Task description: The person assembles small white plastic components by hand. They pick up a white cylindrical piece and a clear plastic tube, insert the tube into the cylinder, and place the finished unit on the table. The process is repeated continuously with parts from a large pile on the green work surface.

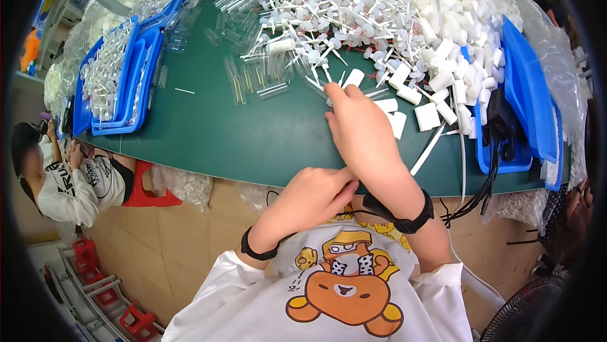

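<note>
My right hand [363, 128] reaches over the near side of a heap of small white-stemmed parts [354, 16] with translucent flaps. Its fingers are bent but apart, the index fingertip touching or just beside a thin white stick [327, 75]. Below the wrist, at the table's front edge, my left hand [314, 195] is closed, thumb and fingers together. Whatever it may hold is hidden. White plastic sleeves [409, 94] lie just right of my right hand. Clear tubes [273, 90] are scattered to its left.
Blue trays [150, 92] of parts stand at the left on the green table [202, 133]. At the right are a blue bin [531, 95], a white cable [462, 152] and black cords [484, 187]. Another person [69, 177] sits at the far left. A fan [528, 307] is lower right.
</note>
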A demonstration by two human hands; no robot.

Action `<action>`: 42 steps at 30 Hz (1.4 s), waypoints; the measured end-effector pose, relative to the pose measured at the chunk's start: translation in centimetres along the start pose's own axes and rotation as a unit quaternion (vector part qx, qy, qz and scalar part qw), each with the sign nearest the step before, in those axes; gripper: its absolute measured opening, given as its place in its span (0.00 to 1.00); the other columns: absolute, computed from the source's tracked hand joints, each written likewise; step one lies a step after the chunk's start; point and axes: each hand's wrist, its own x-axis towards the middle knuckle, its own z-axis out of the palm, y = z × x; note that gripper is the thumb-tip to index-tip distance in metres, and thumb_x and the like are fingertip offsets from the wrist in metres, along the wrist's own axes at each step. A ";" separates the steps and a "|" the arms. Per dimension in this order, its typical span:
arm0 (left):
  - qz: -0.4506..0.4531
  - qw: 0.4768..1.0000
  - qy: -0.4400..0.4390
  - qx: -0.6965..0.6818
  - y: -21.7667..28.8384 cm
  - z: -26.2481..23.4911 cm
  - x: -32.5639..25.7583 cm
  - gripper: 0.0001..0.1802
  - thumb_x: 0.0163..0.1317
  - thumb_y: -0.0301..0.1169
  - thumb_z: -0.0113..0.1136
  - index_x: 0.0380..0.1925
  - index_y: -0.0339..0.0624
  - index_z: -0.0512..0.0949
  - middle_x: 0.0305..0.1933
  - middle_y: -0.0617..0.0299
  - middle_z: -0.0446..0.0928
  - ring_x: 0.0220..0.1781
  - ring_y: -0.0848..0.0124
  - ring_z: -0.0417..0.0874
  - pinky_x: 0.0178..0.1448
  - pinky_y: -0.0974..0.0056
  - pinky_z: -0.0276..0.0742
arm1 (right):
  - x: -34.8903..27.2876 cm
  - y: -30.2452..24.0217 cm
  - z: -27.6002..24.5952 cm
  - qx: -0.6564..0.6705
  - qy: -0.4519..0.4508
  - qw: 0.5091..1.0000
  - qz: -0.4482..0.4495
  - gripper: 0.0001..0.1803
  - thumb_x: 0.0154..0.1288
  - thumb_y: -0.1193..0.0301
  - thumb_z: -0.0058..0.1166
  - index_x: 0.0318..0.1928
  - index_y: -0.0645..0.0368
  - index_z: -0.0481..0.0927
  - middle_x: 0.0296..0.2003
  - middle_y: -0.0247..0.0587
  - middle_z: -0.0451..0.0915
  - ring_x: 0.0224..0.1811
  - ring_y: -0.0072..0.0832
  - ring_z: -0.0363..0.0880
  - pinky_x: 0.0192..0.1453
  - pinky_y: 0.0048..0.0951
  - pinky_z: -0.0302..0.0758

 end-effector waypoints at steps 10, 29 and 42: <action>0.021 0.989 0.144 0.023 -0.4 1.1 2.2 0.11 0.56 0.29 0.56 0.37 0.34 0.70 0.33 0.44 0.75 0.29 0.49 0.78 0.31 0.53 0.74 | -1.1 0.8 -2.4 0.225 0.025 0.974 -0.025 0.13 0.59 0.80 0.49 0.46 0.62 0.75 0.30 0.44 0.74 0.30 0.34 0.75 0.34 0.32 0.72; -0.058 0.882 0.157 -0.441 2.1 2.5 4.1 0.13 0.64 0.23 0.52 0.48 0.30 0.72 0.44 0.60 0.69 0.39 0.75 0.75 0.42 0.70 0.73 | -9.2 7.0 -7.1 0.616 0.051 0.784 0.052 0.17 0.60 0.82 0.50 0.51 0.70 0.68 0.39 0.47 0.77 0.40 0.30 0.77 0.50 0.29 0.72; -0.100 0.727 0.037 -0.679 2.7 1.3 2.4 0.14 0.66 0.28 0.47 0.51 0.43 0.64 0.41 0.59 0.70 0.34 0.73 0.72 0.40 0.70 0.69 | -9.6 6.1 -5.1 0.639 0.067 0.766 0.016 0.16 0.57 0.81 0.49 0.47 0.73 0.74 0.42 0.48 0.73 0.44 0.32 0.73 0.51 0.30 0.69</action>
